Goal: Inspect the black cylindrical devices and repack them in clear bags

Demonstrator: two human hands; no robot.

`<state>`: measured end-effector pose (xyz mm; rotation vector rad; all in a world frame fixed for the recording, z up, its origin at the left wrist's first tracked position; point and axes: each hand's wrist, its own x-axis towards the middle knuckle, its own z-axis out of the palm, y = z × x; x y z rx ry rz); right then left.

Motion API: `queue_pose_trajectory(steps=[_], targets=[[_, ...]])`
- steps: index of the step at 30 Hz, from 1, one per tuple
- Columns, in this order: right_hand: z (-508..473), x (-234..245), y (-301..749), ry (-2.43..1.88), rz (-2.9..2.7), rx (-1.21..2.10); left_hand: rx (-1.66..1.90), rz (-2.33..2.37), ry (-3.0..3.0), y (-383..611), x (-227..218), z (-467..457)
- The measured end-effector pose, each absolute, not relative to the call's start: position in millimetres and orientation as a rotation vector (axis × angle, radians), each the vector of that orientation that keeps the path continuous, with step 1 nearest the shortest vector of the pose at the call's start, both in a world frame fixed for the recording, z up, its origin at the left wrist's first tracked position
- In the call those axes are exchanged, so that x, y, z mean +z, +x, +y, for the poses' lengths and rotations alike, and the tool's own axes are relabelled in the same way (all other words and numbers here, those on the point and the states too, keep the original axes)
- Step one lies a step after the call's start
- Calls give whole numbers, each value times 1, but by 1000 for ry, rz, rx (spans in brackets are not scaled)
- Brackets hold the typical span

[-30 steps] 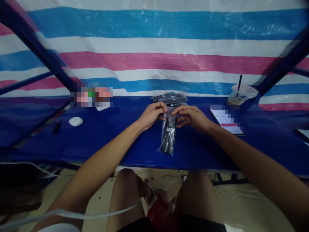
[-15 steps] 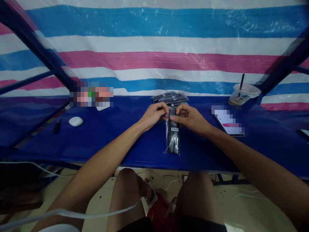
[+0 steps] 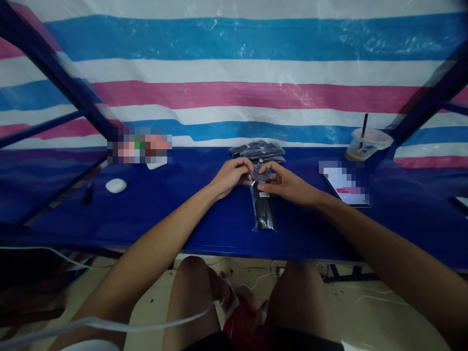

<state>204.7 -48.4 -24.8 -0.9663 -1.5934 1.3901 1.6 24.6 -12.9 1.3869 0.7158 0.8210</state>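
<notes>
A clear plastic bag (image 3: pixel 264 214) with a long black item inside and a small white label lies on the blue table in front of me. My left hand (image 3: pixel 234 176) pinches the bag's upper left edge, fingers closed. On the other side my right hand (image 3: pixel 283 181) grips the top of the bag between thumb and fingers. What the black item is, I cannot make out. Just behind my hands is a pile of similar bagged black items (image 3: pixel 258 149).
To the right lie a phone or tablet (image 3: pixel 347 187) with a lit screen and a plastic cup (image 3: pixel 367 141) with a straw. A white mouse-shaped object (image 3: pixel 116 185) and a small black object (image 3: pixel 87 192) are at left. Striped sheeting (image 3: pixel 234 92) hangs behind the blue table (image 3: pixel 175 204).
The black item sits lower in the bag, leaving clear plastic at the top. My right thumb and fingers have shifted slightly at the bag's upper end.
</notes>
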Motion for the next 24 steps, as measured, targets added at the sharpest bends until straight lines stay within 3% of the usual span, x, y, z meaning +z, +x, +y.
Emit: queue_pose_trajectory(steps=[13,18,24], targets=[[-47,-10,221,-1066,-1545,1390,755,709,1346,-10,-6,36],[-35,-7,243,-1151,-1406,1188,936,865,2126,-19,-16,45],[-11,-21,283,-1355,-1362,744,655,783,2693,-24,-25,50]])
